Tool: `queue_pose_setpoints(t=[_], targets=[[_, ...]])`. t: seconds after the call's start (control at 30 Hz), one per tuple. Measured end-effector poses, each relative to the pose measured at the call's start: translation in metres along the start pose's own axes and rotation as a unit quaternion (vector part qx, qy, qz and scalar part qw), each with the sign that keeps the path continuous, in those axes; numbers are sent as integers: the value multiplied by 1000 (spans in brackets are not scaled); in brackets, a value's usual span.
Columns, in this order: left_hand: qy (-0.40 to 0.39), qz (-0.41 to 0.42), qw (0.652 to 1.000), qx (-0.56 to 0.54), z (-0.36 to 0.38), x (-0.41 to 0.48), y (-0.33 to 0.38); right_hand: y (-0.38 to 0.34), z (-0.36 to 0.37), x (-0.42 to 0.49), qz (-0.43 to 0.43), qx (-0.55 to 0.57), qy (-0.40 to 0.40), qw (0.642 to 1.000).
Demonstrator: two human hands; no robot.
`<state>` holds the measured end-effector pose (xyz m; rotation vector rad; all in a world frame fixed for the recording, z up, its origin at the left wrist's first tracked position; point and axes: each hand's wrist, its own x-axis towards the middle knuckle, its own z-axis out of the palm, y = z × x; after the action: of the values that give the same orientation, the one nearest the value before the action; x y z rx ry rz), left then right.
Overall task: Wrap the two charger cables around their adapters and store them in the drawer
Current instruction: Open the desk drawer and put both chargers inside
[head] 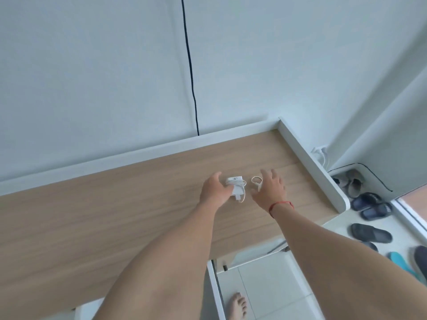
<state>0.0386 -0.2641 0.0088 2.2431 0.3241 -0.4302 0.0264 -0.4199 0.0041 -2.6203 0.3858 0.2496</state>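
Looking down from the head camera, both arms reach out long over the wooden desk (115,215).

The white adapter (235,186) lies flat near the back of the desk, with its white cable looped round it. It looks wrapped up already, so I think it is lying there ready to be picked up and put away. The left hand (213,190) is palm down right beside it. Its fingers touch the adapter's side and the thumb sticks up and away. The hand looks loose and open, not closed round anything.

Just to the right, a small cable loop (255,181) peeks out on the desk. The right hand (270,190) is spread wide over it, palm down, fingers fanned out, holding nothing. The loop runs under the fingers, so I cannot tell what it is joined to, or where the second adapter is. My guess is that this hand is going for the second charger. A red string (282,205) is tied round that wrist.

A white panel (213,287) sticks out under the desk's front edge. It may be the open drawer, but I can't be sure.

Slippers (369,235) sit on the floor to the right.
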Motion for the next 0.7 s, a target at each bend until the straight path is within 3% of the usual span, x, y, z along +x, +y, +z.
queue_pose_setpoints(t=[0.1,0.23,0.5,0.7], targets=[[0,-4,1000,-3,23,16,7,16,-1,23,-7,-69,-52,996],[18,-24,999,41,45,33,14,30,3,43,-3,-52,-109,993],[49,-20,997,54,60,47,21,32,7,46,-3,-1,-80,997],[58,-36,997,46,24,29,1,9,6,23,-5,23,-71,997]])
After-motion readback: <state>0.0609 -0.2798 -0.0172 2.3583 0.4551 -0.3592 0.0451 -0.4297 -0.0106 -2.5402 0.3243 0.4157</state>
